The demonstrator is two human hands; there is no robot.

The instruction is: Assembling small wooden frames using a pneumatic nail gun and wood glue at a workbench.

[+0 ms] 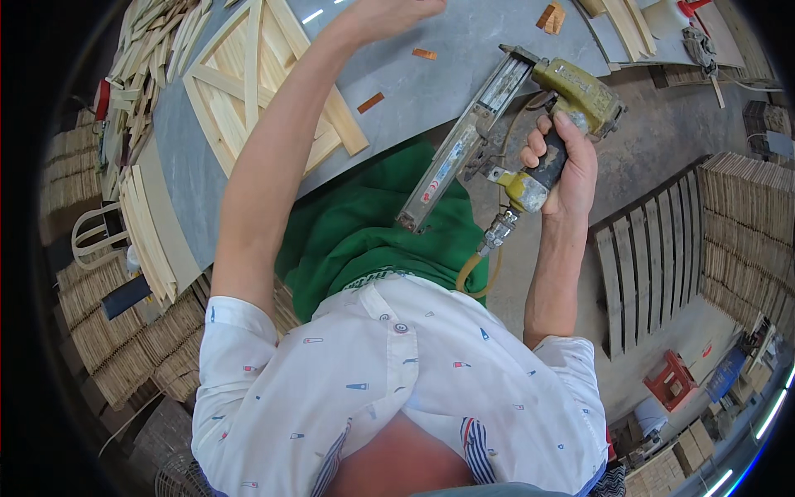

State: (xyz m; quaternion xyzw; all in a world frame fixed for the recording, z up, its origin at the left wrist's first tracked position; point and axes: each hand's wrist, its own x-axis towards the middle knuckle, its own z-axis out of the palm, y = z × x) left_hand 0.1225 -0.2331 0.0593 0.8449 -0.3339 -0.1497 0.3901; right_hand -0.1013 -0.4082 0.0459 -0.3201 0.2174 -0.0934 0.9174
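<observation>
My right hand [565, 170] is wrapped round the black grip of a pneumatic nail gun [580, 87] with a worn yellow-green body. Its long metal magazine [464, 145] slants down to the left, and a yellowish air hose [470, 272] joins it at the grip's lower end. My left arm stretches across the table [389, 91]. At the top edge, my left hand [396, 15] is cut off by the frame, so its fingers hardly show. Left of that forearm lies a pale wooden frame [252, 79] with crossing slats over boards.
Small copper-coloured strips [370, 103] are scattered on the grey tabletop. Loose wood slats [153, 62] heap up at the far left, with longer slats [147, 232] nearer. A slatted wooden pallet [650, 257] and stacked wood pieces [749, 232] stand at the right. Green cloth [356, 224] covers my lap.
</observation>
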